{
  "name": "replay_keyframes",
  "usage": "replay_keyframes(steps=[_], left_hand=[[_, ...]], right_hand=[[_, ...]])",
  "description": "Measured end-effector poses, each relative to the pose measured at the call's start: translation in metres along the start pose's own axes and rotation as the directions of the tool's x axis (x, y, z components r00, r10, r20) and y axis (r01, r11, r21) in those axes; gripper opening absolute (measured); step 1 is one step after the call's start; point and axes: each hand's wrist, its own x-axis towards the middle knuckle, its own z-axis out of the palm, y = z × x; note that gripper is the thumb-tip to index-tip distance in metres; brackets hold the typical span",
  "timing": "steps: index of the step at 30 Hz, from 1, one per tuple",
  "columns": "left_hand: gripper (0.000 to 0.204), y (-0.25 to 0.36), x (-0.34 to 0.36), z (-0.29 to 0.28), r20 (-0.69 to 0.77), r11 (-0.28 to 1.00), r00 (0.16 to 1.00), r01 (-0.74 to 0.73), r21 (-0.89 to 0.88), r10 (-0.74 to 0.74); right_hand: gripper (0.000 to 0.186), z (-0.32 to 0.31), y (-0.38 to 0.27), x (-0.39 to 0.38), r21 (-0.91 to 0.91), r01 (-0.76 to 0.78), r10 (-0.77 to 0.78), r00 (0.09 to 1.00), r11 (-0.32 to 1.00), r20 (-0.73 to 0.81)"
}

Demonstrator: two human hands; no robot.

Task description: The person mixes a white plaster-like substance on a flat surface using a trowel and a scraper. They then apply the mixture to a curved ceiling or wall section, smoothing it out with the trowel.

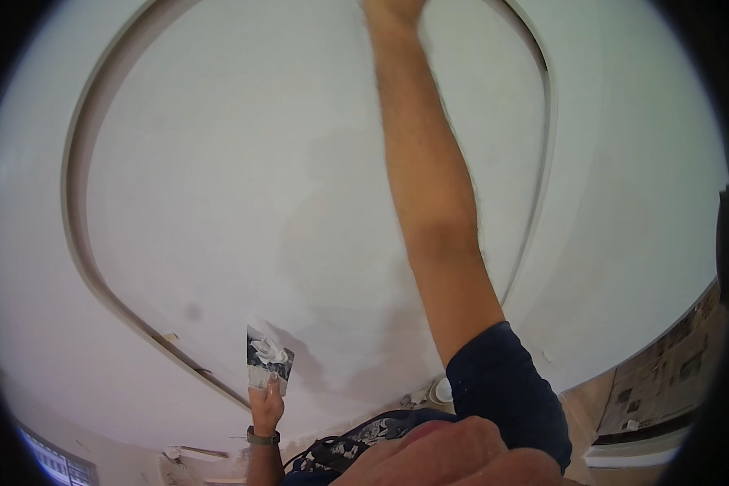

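My left hand (269, 405), low and left of the middle, grips a dark flat putty board (287, 361) by its near edge. Thick white paste (269, 350) lies heaped and smeared over the board. A dark band circles that wrist. Bare below a dark blue sleeve, my right arm stretches up across a broad white plastered surface (219, 202). Only the wrist and part of my right hand (394, 8) show at the top edge; its fingers, and whatever they may hold, are out of view.
A recessed groove (77, 178) runs around the white surface, bowed by the lens. Behind my right shoulder sits a round white object (441, 390), partly hidden. A brown patterned panel (664, 373) stands at the lower right, a barred window (61, 466) at the lower left.
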Motion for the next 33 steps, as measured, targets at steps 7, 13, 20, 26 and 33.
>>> replay_keyframes(steps=[7,13,20,26,33], left_hand=[[0.021,0.013,0.003,0.003,0.005,0.999,1.0,0.006,-0.045,-0.006],[0.019,0.012,0.003,0.001,0.013,0.998,1.0,-0.006,-0.066,0.007],[0.02,0.014,-0.002,0.0,-0.022,1.0,0.999,0.029,-0.006,-0.029],[0.021,0.018,-0.002,0.008,-0.071,1.0,0.997,0.02,-0.012,-0.021],[0.021,0.022,0.0,0.011,-0.085,1.0,0.996,0.007,0.01,-0.006]], right_hand=[[0.018,-0.057,0.027,0.044,0.143,-0.464,0.438,0.881,0.874,0.182],[0.02,-0.008,0.055,0.049,0.156,-0.157,0.132,0.978,0.975,0.161],[0.02,0.027,0.01,0.036,-0.109,0.27,-0.262,0.962,0.957,0.082],[0.027,0.045,-0.047,0.01,0.207,-0.283,0.276,0.959,0.937,0.062],[0.033,0.023,-0.093,-0.028,0.278,-0.402,0.316,0.898,0.872,0.306]])
